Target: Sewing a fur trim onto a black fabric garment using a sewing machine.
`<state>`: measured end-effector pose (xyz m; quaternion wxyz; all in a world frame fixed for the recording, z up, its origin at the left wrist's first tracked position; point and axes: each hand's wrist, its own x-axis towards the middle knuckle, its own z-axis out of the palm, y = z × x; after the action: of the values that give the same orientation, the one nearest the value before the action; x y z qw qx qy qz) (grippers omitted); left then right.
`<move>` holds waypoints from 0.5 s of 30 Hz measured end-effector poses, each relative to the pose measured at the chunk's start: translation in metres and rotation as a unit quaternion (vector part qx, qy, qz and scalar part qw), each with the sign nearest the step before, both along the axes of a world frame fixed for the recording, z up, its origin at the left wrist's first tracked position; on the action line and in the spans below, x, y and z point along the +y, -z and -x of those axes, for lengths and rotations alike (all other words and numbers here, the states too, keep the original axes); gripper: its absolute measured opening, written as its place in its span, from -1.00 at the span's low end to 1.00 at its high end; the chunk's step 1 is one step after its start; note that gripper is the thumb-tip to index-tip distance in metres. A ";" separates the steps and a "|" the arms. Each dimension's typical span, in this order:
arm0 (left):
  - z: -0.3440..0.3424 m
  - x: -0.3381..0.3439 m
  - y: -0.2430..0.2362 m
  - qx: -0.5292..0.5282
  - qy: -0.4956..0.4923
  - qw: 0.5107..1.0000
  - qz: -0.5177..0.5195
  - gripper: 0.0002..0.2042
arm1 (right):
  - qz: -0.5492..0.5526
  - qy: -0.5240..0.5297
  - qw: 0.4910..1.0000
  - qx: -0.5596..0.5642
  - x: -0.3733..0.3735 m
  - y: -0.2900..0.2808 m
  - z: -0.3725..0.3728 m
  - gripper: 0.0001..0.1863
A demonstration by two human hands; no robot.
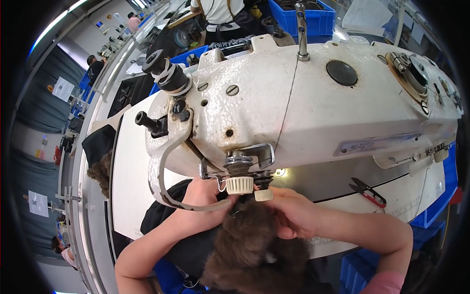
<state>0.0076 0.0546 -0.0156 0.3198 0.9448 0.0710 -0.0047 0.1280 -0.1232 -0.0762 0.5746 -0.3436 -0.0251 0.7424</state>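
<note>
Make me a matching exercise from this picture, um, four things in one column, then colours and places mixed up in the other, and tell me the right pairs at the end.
Things:
1. Fur piece
2. Sewing machine
3. Small scissors
4. Bin at the top of the picture

Colours and places:
A. Red and black, lying to the right of the right hand
B. Blue, beyond the machine
C. Brown, between the person's forearms
D. White, reaching across above both hands in the picture

Right pairs: 1-C, 2-D, 3-A, 4-B
</note>
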 end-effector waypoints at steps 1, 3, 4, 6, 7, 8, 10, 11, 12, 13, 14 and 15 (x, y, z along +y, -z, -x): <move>-0.002 0.002 0.001 0.002 0.006 1.000 0.014 -0.77 | -0.004 -0.010 1.000 0.002 0.000 0.000 -0.001 -0.56; -0.006 0.002 -0.002 0.024 0.006 1.000 0.009 -0.75 | -0.009 -0.024 1.000 0.002 0.000 0.003 -0.004 -0.60; -0.008 0.002 -0.003 0.046 0.007 0.999 0.003 -0.74 | -0.014 -0.036 0.999 0.002 0.000 0.004 -0.004 -0.64; -0.010 0.003 -0.005 0.083 0.009 0.996 -0.011 -0.73 | -0.006 -0.035 0.997 -0.067 0.002 -0.006 0.002 -0.66; -0.011 0.003 -0.005 0.120 0.009 0.992 -0.024 -0.71 | 0.002 -0.035 0.990 -0.135 0.002 -0.010 0.005 -0.67; -0.015 0.001 -0.009 0.119 0.012 0.993 -0.025 -0.71 | 0.002 -0.032 0.990 -0.136 0.001 -0.010 0.007 -0.67; -0.020 -0.005 -0.017 0.199 -0.009 0.979 -0.033 -0.68 | -0.014 -0.004 0.943 -0.332 -0.003 -0.009 0.015 -0.70; -0.018 -0.003 -0.014 0.197 -0.008 0.980 -0.034 -0.68 | -0.014 -0.003 0.942 -0.334 -0.006 -0.002 0.016 -0.70; -0.012 -0.001 -0.008 0.128 0.033 0.989 -0.069 -0.68 | -0.076 -0.003 0.788 -0.611 -0.011 0.007 0.013 -0.68; -0.007 0.000 -0.006 0.060 0.073 0.990 -0.103 -0.68 | -0.131 -0.001 0.552 -0.823 -0.013 0.014 0.011 -0.65; -0.008 -0.002 -0.005 0.060 0.072 0.990 -0.102 -0.68 | -0.131 -0.003 0.553 -0.823 -0.013 0.012 0.007 -0.65; -0.009 -0.007 -0.006 -0.002 0.080 0.987 -0.141 -0.77 | -0.103 -0.012 0.517 -0.849 -0.013 0.007 0.001 -0.60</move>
<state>0.0165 0.0481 -0.0100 0.1821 0.9831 -0.0056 -0.0179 0.1267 -0.1359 -0.0831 0.3023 -0.7488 -0.5818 0.0968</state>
